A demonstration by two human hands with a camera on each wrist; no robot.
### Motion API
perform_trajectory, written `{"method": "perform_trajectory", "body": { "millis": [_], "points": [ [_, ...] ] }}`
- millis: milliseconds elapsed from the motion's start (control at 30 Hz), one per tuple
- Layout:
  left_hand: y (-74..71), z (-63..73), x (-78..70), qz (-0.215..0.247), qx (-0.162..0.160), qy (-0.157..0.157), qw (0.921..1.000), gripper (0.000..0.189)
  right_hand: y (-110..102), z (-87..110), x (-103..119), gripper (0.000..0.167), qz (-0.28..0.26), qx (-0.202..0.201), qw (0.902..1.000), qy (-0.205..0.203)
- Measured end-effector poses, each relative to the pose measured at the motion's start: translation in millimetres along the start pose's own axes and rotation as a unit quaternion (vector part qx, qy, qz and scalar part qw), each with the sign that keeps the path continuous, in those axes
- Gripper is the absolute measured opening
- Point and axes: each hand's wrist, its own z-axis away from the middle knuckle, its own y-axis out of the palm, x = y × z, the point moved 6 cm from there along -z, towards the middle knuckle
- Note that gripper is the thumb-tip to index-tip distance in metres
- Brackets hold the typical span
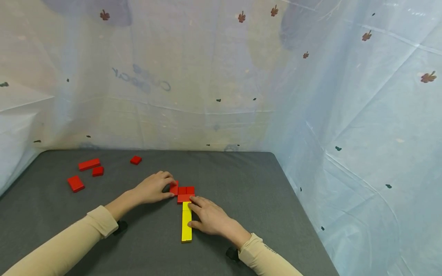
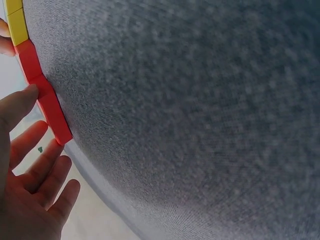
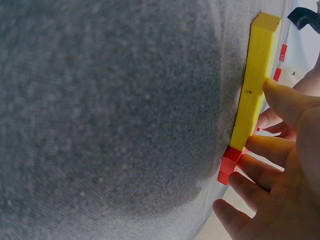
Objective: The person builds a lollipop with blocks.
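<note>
My left hand (image 1: 152, 188) pinches an upright red block (image 1: 173, 189) between thumb and fingers; in the left wrist view the thumb lies along the side of that red block (image 2: 53, 112) and fingertips meet its end. It stands against the left of two small red blocks (image 1: 190, 189) and a wider red block (image 1: 183, 199) below them. A short yellow block (image 1: 186, 206) and a long yellow block (image 1: 186, 228) run down from there. Extended fingers of my right hand (image 1: 212, 218) touch the right side of the yellow and red pieces, its thumb on the long yellow block (image 3: 252, 75).
Several loose red pieces lie at the left of the dark grey table (image 1: 276, 230): a long block (image 1: 89, 164), a small block (image 1: 98, 171), a rectangular block (image 1: 75, 184) and another small block (image 1: 136, 160) farther back. Translucent sheeting (image 1: 193, 76) hangs behind and to the right.
</note>
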Motion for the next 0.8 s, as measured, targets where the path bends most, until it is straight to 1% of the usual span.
{"method": "perform_trajectory", "body": {
  "millis": [100,400,533,667,800],
  "points": [
    [1.1,0.3,1.3,0.0,0.001,-0.005,1.0,0.039,-1.1,0.4,0.6,0.065,-0.001,0.0,1.0,0.002],
    [0.8,1.4,2.8,0.0,-0.005,-0.005,1.0,0.038,0.5,-0.4,0.0,0.065,-0.005,0.002,1.0,0.0],
    [-3.9,4.9,6.2,0.011,-0.021,-0.012,0.9997,0.039,-0.2,-0.1,0.5,0.065,-0.01,0.006,0.9999,0.001],
    [-12.9,12.0,19.5,0.018,-0.053,-0.02,0.9982,0.036,0.3,-0.1,0.7,0.066,-0.011,0.007,0.9999,0.002],
    [-24.8,23.5,42.8,0.022,-0.087,-0.038,0.9953,0.031,1.3,0.4,0.4,0.066,-0.012,0.008,0.9999,0.004]
  ]
}}
